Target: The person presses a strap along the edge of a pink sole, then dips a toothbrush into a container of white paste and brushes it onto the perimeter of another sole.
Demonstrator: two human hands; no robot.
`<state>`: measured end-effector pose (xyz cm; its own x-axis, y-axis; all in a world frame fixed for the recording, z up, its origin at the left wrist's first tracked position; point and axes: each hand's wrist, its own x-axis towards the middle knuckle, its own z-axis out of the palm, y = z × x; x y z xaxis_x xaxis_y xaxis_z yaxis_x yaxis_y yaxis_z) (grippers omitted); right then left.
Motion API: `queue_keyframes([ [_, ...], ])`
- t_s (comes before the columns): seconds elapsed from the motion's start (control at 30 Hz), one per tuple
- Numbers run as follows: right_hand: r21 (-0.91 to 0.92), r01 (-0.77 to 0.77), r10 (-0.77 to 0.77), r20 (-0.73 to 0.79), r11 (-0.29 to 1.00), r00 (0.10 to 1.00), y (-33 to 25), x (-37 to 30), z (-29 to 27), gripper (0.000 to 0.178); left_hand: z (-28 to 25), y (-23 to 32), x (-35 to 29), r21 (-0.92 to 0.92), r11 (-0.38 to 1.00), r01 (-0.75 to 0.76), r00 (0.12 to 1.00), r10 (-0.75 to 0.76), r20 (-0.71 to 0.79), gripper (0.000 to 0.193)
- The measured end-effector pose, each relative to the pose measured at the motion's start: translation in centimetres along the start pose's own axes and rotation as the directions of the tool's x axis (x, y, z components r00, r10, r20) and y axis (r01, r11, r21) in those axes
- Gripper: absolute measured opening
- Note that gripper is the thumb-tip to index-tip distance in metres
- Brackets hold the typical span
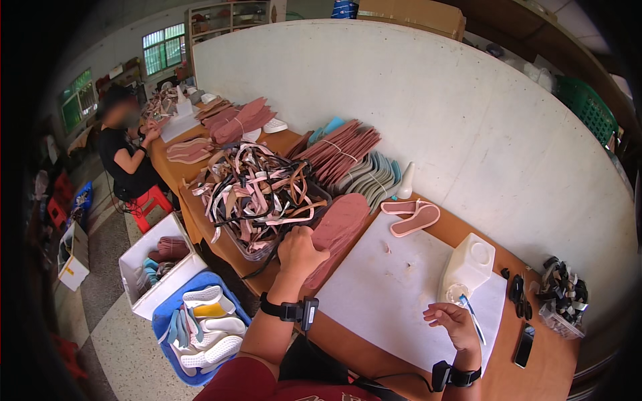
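My left hand reaches over the near left edge of a stack of reddish-brown insoles. Its thumb stands out over the stack; the bent fingertips are hidden, so their hold cannot be told. To its left sits a clear bin heaped with pink, brown, black and white straps. My right hand hovers with loosely bent, parted fingers and nothing visible in them. Beside it a blue and white brush leans in the mouth of a white plastic jug. Two pink-edged insoles lie crossed on the white sheet's far edge.
A white sheet covers part of the brown table. Behind are tied insole bundles and a white cone-tipped bottle. A phone and a parts box lie right. Left are a blue tub and a seated person.
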<state>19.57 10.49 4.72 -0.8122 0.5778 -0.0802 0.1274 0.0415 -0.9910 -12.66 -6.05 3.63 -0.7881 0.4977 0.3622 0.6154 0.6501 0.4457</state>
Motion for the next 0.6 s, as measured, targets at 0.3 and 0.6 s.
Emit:
queue_keyframes([
  [0.3, 0.002, -0.017, 0.017, 0.039, 1.0, 0.999, 0.3, 0.1, 0.4, 0.024, 0.3, -0.4, -0.5, -0.014, 0.988, -0.152, 0.988, 0.152, -0.033, 0.033],
  [0.6, 0.017, -0.057, 0.055, 0.108, 0.998, 0.993, 0.7, 0.8, 1.7, 0.026, 1.4, -1.0, -0.8, 0.055, 0.962, -0.269, 0.955, 0.273, -0.117, 0.024],
])
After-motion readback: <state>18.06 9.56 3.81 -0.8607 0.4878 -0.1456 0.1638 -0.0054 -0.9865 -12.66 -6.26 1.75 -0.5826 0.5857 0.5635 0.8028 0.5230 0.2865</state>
